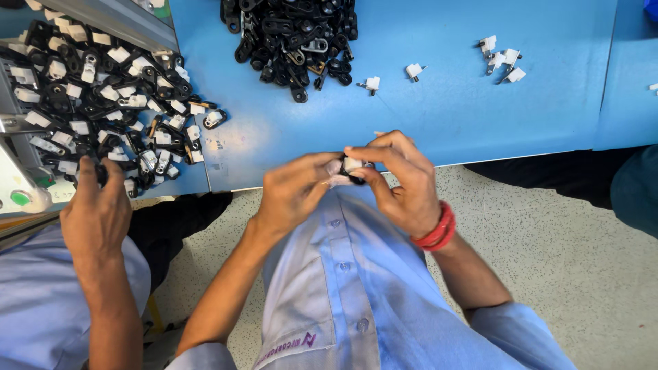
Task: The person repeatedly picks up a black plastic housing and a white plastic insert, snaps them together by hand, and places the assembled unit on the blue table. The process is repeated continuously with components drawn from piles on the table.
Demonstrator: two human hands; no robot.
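Small black-and-white part (353,168) sits pinched between both hands, just off the near edge of the blue table (452,103), over the shirt front. Right hand (404,181) clenches it from the right with thumb and forefinger; left hand (295,192) closes on its left end. Both equally near. Long axis: cannot tell, fingers cover it. Another person's hand (96,212) rests at the assembled-parts pile (110,103), well left of the table edge.

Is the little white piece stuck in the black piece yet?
Cannot tell: fingers of both hands cover where white piece meets black piece.
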